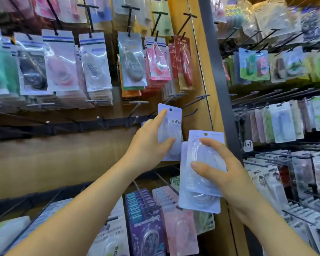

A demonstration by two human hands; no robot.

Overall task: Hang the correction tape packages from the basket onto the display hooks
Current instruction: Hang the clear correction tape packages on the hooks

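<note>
The correction tape package (171, 129) pinched by the left hand (148, 146) is pale lavender-blue with dark characters; the stacked packages (198, 202) gripped by the right hand (227, 174) are the same pale blue under clear blisters. On the tan display board (44, 157) with black hooks (129, 17), white cards (58, 43) striped blue hang toward the upper edge beside a red pack (183, 58), and purple squiggle-patterned packs (146, 230) toward the lower edge.

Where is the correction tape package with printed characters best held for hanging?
Hold the correction tape package by its lower half, from below, as the left hand does: its hang hole sits at the top edge and must stay free.
</note>
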